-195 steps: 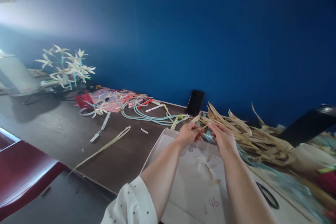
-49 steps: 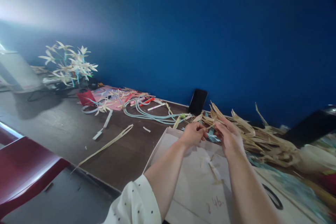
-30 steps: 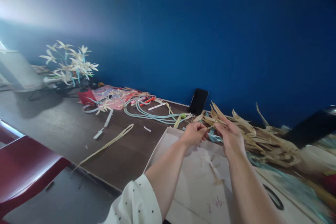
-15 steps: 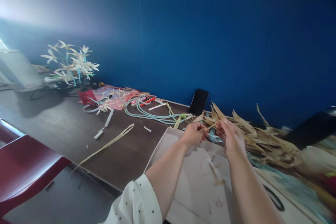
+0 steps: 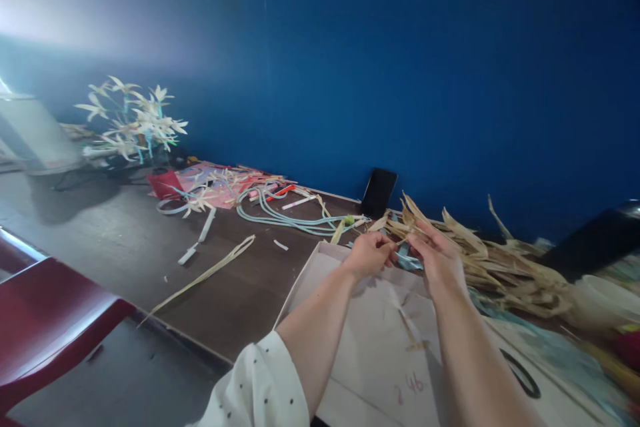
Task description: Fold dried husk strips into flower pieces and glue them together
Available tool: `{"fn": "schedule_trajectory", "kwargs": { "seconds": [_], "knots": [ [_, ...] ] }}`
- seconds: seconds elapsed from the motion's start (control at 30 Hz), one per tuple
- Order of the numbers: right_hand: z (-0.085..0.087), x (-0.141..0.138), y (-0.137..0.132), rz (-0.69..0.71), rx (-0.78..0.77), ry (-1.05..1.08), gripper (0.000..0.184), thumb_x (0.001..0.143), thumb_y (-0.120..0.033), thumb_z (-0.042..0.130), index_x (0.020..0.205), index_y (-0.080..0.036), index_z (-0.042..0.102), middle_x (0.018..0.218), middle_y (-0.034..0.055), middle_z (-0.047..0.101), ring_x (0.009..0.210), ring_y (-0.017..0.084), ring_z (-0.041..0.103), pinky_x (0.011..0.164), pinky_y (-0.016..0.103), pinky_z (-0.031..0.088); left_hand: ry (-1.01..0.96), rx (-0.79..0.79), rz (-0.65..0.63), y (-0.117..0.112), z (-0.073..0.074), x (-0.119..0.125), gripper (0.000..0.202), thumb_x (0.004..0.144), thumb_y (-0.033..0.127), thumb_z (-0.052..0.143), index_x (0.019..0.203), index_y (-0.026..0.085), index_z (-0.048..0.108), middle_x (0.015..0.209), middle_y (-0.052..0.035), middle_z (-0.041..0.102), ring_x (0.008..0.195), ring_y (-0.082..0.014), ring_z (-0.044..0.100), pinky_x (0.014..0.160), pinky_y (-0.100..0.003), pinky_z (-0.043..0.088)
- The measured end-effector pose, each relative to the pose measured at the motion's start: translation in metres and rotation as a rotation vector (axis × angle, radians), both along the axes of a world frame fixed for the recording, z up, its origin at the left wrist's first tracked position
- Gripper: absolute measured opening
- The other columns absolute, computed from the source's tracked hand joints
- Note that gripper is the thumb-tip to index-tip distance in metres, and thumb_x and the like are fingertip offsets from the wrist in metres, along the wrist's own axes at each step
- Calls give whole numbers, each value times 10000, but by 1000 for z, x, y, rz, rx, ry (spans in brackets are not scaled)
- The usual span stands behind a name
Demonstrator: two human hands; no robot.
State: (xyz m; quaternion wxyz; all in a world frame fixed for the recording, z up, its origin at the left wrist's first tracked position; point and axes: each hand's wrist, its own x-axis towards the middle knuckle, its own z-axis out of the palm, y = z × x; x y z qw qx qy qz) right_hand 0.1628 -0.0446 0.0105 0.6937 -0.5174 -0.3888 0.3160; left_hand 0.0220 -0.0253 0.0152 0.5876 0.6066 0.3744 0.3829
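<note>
Above the far edge of a pale box lid (image 5: pixel 370 347), my left hand (image 5: pixel 371 253) is closed, its fingertips pinching one end of a thin corn husk strip (image 5: pixel 403 241). Opposite it, my right hand (image 5: pixel 441 259) has thumb and fingers together on the strip's other end. The strip is small, and parts of it hide behind the fingers. A heap of dried corn husks (image 5: pixel 505 273) lies just right of and behind my right hand. Light blue scraps (image 5: pixel 409 260) show between the hands.
A black phone (image 5: pixel 379 192) leans on the blue partition (image 5: pixel 400 80). Looped pale-blue cords (image 5: pixel 280 219), pens and a red thread spool (image 5: pixel 165 183) lie left. White husk flowers (image 5: pixel 145 120) stand farther back. A long husk strip (image 5: pixel 210 271) crosses the table; a red chair (image 5: pixel 55 320) is beside it.
My right hand has shifted slightly, its fingers now curled lower and closer to the left fingertips on the strip. The left hand stays almost where it was.
</note>
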Motion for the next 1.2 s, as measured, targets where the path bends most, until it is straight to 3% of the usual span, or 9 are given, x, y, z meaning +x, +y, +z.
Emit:
{"fn": "schedule_trajectory", "kwargs": {
  "seconds": [0.3,0.93,1.2],
  "knots": [
    [-7,6,6,5,1,-25,638,565,-346,779,1145,-156,593,751,28,661,665,176,612,635,315,497,-1,-16,9,-1,3,0,136,783,221,520,668,148,519,594,1,590,445,-58,498,393,-149,371],
    [5,-1,-2,-38,-110,-92,696,573,-382,761,1185,-98,592,882,104,695,837,269,647,762,387,514,-1,-3,5,4,-3,0,155,796,259,526,689,146,525,628,-12,611,460,-55,507,415,-153,392],
    [6,-3,-3,1,-107,-11,694,559,-337,771,1188,-107,587,913,109,700,908,280,640,787,384,520,-27,-12,-6,7,-8,1,145,802,263,531,722,142,523,650,-10,616,459,-44,512,408,-135,395]
  ]
}}
